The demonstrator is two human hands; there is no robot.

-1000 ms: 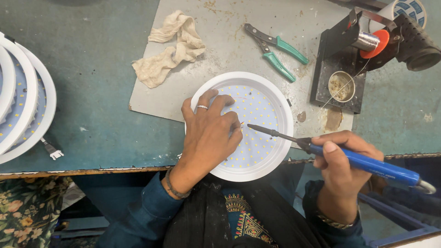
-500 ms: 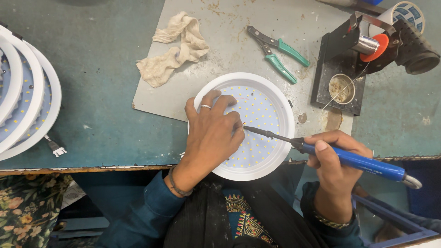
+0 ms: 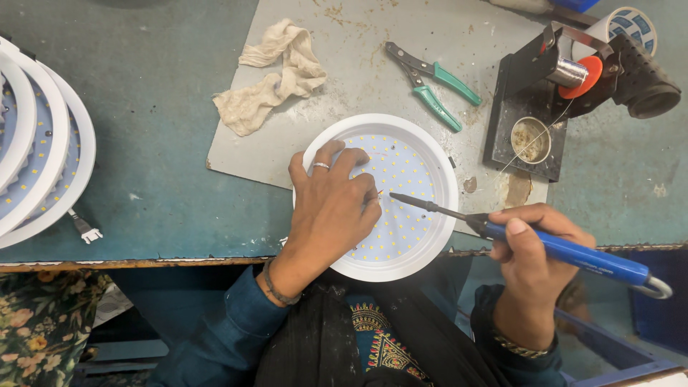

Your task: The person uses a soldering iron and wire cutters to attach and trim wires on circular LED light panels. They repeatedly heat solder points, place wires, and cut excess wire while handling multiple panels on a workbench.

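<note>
Now the left hand (image 3: pixel 331 211) lies palm down, fingers spread, on the round white lamp (image 3: pixel 416 190), which sits at the near edge of the table (image 3: pixel 150 143) on a grey mat (image 3: pixel 358 64). Its grip presses flat, closing around nothing. Opposite, the right hand (image 3: pixel 534 254) wraps tightly around a blue soldering iron (image 3: pixel 566 252), tip resting over the lamp's dotted face.

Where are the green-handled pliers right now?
In the head view, the green-handled pliers lie on the grey mat, up beyond the round white light panel, left of the black soldering stand.
</note>
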